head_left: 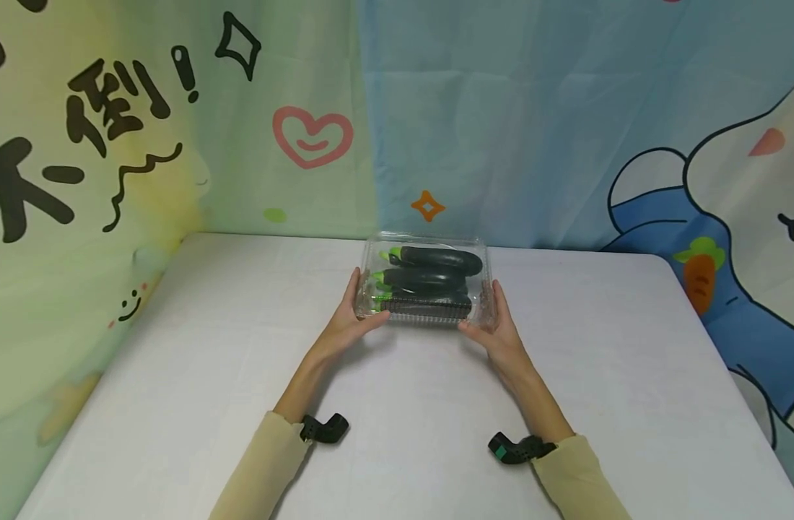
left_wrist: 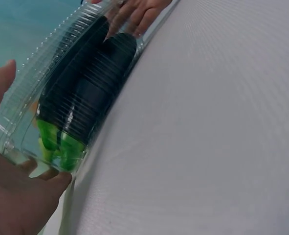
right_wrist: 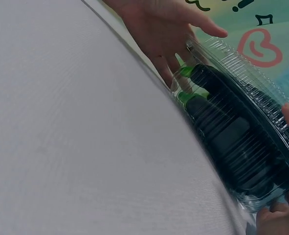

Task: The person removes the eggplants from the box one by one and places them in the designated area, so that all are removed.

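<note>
Head view: holds a clear, rectangular, ribbed plastic box of dark, glossy, elongated eggplants, green caps towards nine o'clock, near the twelve o'clock edge of a white, cloth-covered tabletop. Grips it at nine with the left hand and at three with the right hand. Wears beige, long fabric sleeves and small, black, angular devices at both wrists. Faces a pastel, cartoon-printed cloth backdrop at twelve.

Left wrist view: shows the box at ten o'clock. Grips its near end with the left hand at eight, thumb apart from the fingers; holds the far end with the right hand at twelve.

Right wrist view: shows the box at three o'clock, slanting from one down to four. Grips its near end with the right hand, only partly visible, at four; holds the other end with the left hand at twelve. Cannot tell whether touching the tabletop
</note>
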`<action>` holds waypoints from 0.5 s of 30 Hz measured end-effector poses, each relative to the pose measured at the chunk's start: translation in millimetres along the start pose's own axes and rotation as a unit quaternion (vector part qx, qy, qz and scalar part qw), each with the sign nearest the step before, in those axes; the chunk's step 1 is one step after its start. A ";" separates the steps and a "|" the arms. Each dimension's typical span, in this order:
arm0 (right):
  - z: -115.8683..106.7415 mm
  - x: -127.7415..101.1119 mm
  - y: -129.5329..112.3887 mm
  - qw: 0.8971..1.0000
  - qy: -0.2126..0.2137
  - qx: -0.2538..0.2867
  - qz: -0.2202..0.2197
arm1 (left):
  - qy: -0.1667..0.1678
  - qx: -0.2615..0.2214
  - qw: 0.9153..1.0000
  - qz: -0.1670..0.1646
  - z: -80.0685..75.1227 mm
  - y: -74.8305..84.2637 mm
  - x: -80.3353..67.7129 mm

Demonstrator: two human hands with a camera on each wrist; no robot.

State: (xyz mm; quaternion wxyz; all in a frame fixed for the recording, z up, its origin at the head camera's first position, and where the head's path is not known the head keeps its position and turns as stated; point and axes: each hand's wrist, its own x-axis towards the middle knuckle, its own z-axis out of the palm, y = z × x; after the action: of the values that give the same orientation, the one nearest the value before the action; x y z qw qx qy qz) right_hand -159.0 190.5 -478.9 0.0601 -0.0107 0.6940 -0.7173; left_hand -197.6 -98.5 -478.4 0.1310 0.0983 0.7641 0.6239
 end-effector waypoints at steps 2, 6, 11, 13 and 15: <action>-0.7 0.2 0.3 1.000 -0.005 -0.006 0.000 | -0.004 0.000 1.000 0.002 0.0 0.1 -0.1; -1.5 0.3 1.5 1.000 -0.012 -0.016 -0.001 | -0.009 0.000 1.000 0.003 -0.4 -0.7 -0.6; -1.5 -0.6 1.2 0.999 -0.012 -0.037 -0.003 | 0.000 -0.004 1.000 0.006 0.8 -1.4 -1.1; -1.4 -0.8 1.1 0.998 -0.009 -0.054 -0.003 | 0.006 -0.001 1.000 0.009 1.3 -2.2 -1.0; -1.3 -0.6 1.9 0.997 -0.005 -0.078 0.000 | 0.010 0.002 1.000 0.011 1.4 -3.0 -1.0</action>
State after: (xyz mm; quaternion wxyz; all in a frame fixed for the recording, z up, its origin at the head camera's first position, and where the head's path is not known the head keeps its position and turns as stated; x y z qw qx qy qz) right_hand -158.4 191.8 -480.8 0.0629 -0.0188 0.7478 -0.6607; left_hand -196.1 -98.1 -481.6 0.1163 0.1012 0.7657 0.6244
